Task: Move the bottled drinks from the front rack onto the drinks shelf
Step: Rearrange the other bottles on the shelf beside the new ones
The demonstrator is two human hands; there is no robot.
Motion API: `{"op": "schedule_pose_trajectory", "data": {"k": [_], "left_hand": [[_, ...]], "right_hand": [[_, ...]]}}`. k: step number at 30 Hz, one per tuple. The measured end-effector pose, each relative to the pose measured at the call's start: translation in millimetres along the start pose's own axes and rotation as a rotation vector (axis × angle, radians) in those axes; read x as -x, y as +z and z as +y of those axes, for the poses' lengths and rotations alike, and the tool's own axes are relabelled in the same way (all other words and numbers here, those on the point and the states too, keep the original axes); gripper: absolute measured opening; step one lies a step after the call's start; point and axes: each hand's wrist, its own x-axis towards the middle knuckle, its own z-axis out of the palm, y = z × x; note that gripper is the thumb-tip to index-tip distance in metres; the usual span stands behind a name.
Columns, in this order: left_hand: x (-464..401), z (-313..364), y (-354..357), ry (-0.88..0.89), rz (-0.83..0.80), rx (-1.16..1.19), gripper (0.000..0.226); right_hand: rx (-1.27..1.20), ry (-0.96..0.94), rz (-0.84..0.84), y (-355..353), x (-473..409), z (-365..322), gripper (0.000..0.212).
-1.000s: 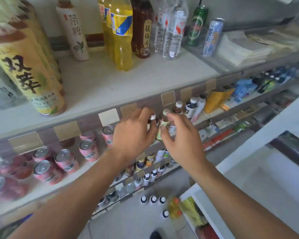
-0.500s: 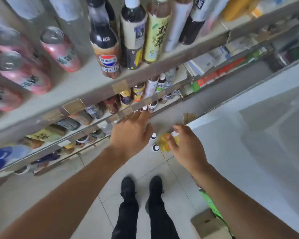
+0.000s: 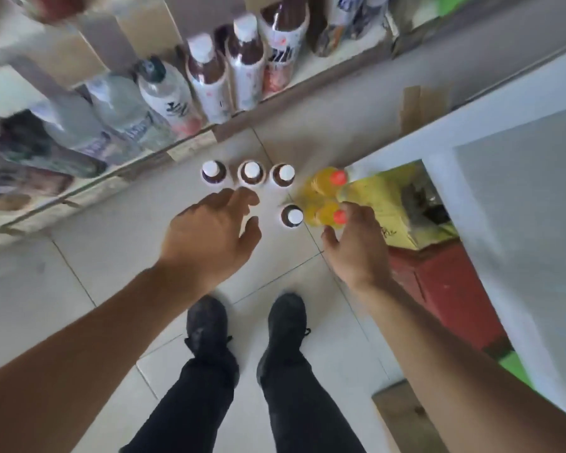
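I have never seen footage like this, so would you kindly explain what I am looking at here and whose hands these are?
This is one wide-angle camera worn on a person's head, looking down; there is no robot. You see their own bare arms, dark trousers and black shoes on a tiled floor. Four dark bottles with white caps and two yellow bottles with red caps stand on the floor. The left hand reaches towards the white-capped bottles, open and holding nothing. The right hand is at a yellow bottle, though I cannot tell whether it grips it. A shelf of bottles runs along the top.
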Motion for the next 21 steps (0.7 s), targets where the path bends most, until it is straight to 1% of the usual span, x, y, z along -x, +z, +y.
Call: {"op": "schedule_pose_trajectory", "data": {"k": [3, 7, 10, 14, 18, 21], "left_hand": [[-13, -17, 43, 0.019, -0.039, 0.005, 0.027], [-23, -28, 74, 0.047, -0.061, 0.001, 0.027], [-28, -29, 83, 0.044, -0.079, 0.014, 0.027], [-28, -23, 75, 0.021, -0.095, 0.033, 0.028], [-20, -14, 48, 0.032, -0.090, 0.037, 0.026], [-11, 1, 19, 0.024, -0.087, 0.051, 0.025]], "right_hand": [[0.045, 0.018, -0.010, 37, -22, 29, 0.047], [0.090, 0.017, -0.039, 61, -40, 52, 0.046], [0.106, 0.009, -0.034, 64, -49, 58, 0.036], [0.133, -0.024, -0.036, 54, -43, 59, 0.029], [0.047, -0.002, 0.037, 27, -19, 52, 0.027], [-0.023, -0.003, 0.090, -7, 3, 38, 0.031]]}}
